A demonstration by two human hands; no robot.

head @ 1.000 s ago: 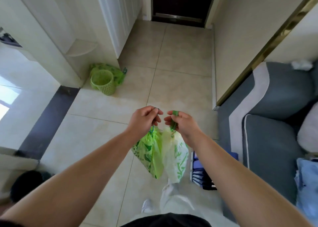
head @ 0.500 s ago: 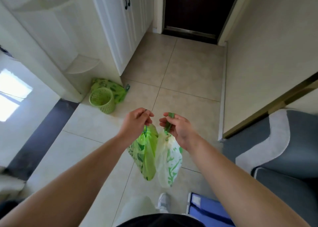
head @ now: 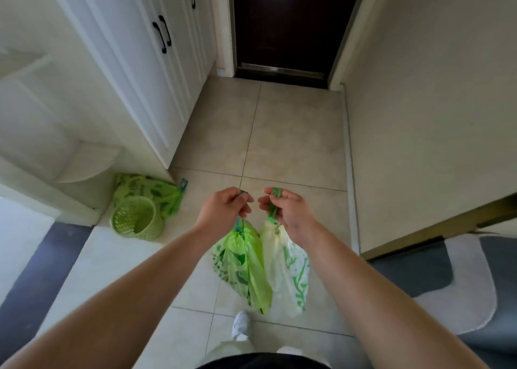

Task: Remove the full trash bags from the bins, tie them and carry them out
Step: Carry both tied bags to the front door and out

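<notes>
Two small trash bags hang in front of me over the tiled floor. My left hand (head: 223,208) grips the drawstring of the green leaf-print bag (head: 242,265). My right hand (head: 285,210) pinches the green tie of the pale white bag with green print (head: 288,268). Both bags are gathered at the top and touch each other side by side. A green perforated bin (head: 137,222) lies tipped on the floor to the left, with another green leaf-print bag (head: 149,192) crumpled behind it.
White cabinets with black handles (head: 165,33) line the left wall. A dark door (head: 288,24) closes the hallway straight ahead. A beige wall (head: 425,117) stands on the right, and a grey and white rug (head: 458,282) lies at lower right. My shoe (head: 242,322) shows below the bags.
I have walked forward toward the dark door with both bags held up. The sofa has dropped out of view, and the bin and cabinets have come closer on the left.
</notes>
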